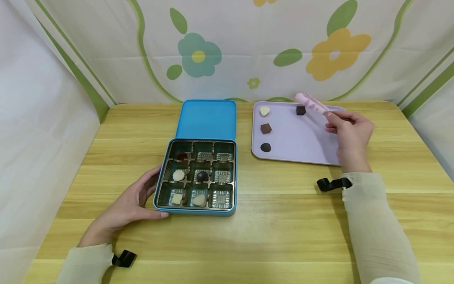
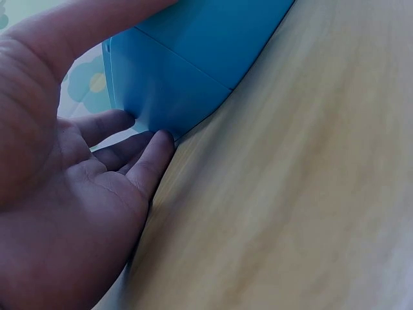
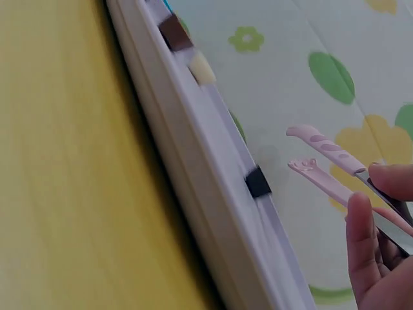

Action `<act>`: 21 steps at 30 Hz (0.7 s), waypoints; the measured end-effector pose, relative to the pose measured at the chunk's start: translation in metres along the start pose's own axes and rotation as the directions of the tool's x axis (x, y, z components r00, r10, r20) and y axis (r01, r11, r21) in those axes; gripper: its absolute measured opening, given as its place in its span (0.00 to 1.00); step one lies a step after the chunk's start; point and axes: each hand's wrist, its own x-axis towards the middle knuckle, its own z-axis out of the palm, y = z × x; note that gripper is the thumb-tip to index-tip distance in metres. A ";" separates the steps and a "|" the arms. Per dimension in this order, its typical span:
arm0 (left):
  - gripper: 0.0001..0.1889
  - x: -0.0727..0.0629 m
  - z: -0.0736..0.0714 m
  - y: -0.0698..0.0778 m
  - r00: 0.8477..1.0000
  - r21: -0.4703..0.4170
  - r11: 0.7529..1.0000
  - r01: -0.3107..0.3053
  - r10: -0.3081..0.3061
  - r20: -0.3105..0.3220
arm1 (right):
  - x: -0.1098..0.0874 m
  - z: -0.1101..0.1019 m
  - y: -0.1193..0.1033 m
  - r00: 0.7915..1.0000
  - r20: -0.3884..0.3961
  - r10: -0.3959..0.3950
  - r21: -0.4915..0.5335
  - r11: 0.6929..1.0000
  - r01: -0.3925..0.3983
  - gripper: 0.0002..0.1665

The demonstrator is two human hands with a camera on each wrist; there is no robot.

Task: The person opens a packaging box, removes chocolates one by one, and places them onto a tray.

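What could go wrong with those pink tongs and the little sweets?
The right hand holds slim pink tongs with tips apart, so they might pinch the dark brown, cube-shaped sweet badly and drop it. It sits near the far rim of the lilac rectangular tray, so a nudge might push it off. If the left hand, touching the blue square tin, jolts it, sweets inside might slide.

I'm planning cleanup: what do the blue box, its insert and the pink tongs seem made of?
Blue box: perhaps painted metal, given its smooth, satiny wall and thin seam.
Insert: likely thin plastic, its ribbed compartments glossy with reflections.
Pink tongs: matte plastic or silicone tips, softly molded; the smooth gray section may be metal.
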 end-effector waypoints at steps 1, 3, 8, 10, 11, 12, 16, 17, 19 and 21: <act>0.63 0.000 0.000 0.000 1.000 0.000 1.000 0.001 -0.001 0.000 | -0.004 0.005 0.000 1.000 0.018 -0.020 -0.001 1.000 0.020 0.19; 0.63 0.001 0.000 0.000 1.000 -0.003 1.000 0.000 0.000 0.001 | -0.012 0.017 0.000 0.996 0.061 -0.066 0.005 0.998 0.066 0.21; 0.62 0.000 0.001 0.001 1.000 -0.008 1.000 -0.006 0.006 0.002 | -0.040 0.045 -0.001 0.962 0.223 -0.159 -0.038 0.984 0.172 0.15; 0.62 0.000 0.001 0.002 1.000 -0.007 1.000 -0.010 0.010 0.005 | -0.053 0.054 -0.002 0.934 0.301 -0.191 -0.066 0.973 0.221 0.13; 0.62 0.001 0.002 0.002 1.000 -0.006 1.000 -0.014 0.014 0.007 | -0.059 0.058 -0.003 0.917 0.342 -0.207 -0.077 0.966 0.247 0.13; 0.62 0.001 0.002 0.002 1.000 -0.004 1.000 -0.018 0.018 0.009 | -0.065 0.062 -0.004 0.896 0.386 -0.221 -0.091 0.957 0.276 0.13; 0.62 0.002 0.002 0.002 0.999 -0.005 0.999 -0.032 0.032 0.015 | -0.088 0.073 -0.006 0.796 0.558 -0.235 -0.146 0.917 0.372 0.13; 0.62 0.003 0.002 0.002 0.999 -0.006 0.999 -0.035 0.035 0.015 | -0.094 0.075 -0.007 0.772 0.596 -0.222 -0.163 0.908 0.387 0.13; 0.62 0.003 0.002 0.002 0.999 -0.009 0.999 -0.033 0.033 0.015 | -0.103 0.079 -0.008 0.728 0.659 -0.189 -0.192 0.893 0.406 0.12; 0.62 0.003 0.002 0.001 0.999 -0.012 0.999 -0.030 0.030 0.013 | -0.111 0.083 -0.008 0.693 0.704 -0.156 -0.222 0.879 0.423 0.11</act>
